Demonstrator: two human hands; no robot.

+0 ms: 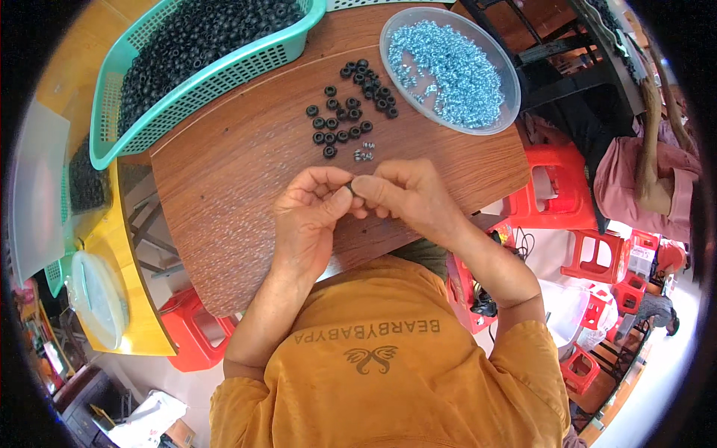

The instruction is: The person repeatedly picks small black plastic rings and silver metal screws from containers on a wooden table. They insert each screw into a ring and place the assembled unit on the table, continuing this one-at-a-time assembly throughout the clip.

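Over the near part of the brown wooden table [216, 187], my left hand [308, 216] and my right hand [414, 196] meet. Between their thumbs and fingertips they pinch a small black ring-shaped piece [350, 187], mostly covered by the fingers. Just beyond the fingertips lies a little cluster of shiny, pale small pieces [364, 155]. Farther off, several loose black round pieces with holes [342, 114] are spread on the wood. At the far right a round clear plastic bowl [514, 112] holds many light-blue shiny small pieces [452, 71].
A turquoise perforated basket [224, 77] heaped with black round pieces [198, 52] stands at the far left. Red plastic stools [556, 190] are beyond the table's right edge, and another red stool [196, 336] is at the lower left. A round translucent lid [97, 299] rests on a yellow surface.
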